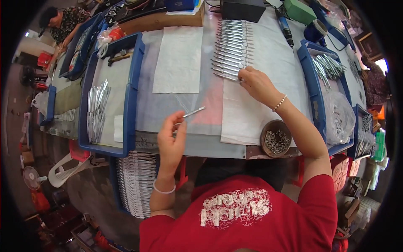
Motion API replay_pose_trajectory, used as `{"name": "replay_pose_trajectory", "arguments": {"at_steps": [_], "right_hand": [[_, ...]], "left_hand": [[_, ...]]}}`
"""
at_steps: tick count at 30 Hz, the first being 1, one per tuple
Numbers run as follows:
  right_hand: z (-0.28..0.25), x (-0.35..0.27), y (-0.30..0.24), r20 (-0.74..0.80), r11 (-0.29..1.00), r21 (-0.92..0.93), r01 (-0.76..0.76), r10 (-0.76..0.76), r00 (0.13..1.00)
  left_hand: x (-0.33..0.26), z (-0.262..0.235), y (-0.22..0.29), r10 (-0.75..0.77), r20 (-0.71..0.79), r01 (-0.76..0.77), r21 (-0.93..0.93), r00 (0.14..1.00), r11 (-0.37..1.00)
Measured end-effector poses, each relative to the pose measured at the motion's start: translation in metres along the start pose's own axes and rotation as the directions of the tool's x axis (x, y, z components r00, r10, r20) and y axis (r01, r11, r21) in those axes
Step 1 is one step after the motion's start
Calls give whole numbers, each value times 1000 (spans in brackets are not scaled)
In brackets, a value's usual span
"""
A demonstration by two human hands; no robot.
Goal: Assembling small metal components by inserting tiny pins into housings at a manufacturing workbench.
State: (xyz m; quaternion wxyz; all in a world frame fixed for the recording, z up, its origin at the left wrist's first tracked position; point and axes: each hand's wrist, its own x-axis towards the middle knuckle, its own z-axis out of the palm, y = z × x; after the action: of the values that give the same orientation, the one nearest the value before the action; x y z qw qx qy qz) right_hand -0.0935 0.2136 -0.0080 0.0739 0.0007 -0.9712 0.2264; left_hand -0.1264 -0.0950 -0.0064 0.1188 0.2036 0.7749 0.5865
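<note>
My left hand (172,136) is closed in a pinch on a slim silver metal rod (195,111), which points up and to the right above the table. A long row of similar silver rods (233,48) lies side by side on white paper, running away from me toward a black box. At the near end of that row, my right hand (256,84) has its fingers pinched at the tip of the nearest silver rod (226,76). A round brown bowl (268,150) of small metal parts sits at the table's front edge, beside my right forearm.
Blue trays stand on both sides: the left tray (135,84) holds silver rods and a hammer (120,57), the right tray (315,98) rods and a plastic bag of parts (339,117). A blue-black electric screwdriver (285,27) lies far right. Another person (69,23) sits far left.
</note>
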Motion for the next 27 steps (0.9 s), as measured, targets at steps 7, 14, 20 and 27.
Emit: {"name": "replay_pose_trajectory", "arguments": {"at_steps": [7,14,20,27], "right_hand": [[-5,-14,-6,-138,999,7,-36,37,990],[-43,-106,-56,-66,961,242,-137,157,985],[-28,-154,-89,110,768,622,-152,106,988],[-12,-166,-102,334,-499,855,-143,317,888]], "left_hand": [[19,21,-20,406,263,-464,693,875,552],[28,37,-8,276,453,-518,822,847,239],[24,36,39,403,372,-540,434,836,721],[-45,106,73,157,118,-55,-604,980,795]]}}
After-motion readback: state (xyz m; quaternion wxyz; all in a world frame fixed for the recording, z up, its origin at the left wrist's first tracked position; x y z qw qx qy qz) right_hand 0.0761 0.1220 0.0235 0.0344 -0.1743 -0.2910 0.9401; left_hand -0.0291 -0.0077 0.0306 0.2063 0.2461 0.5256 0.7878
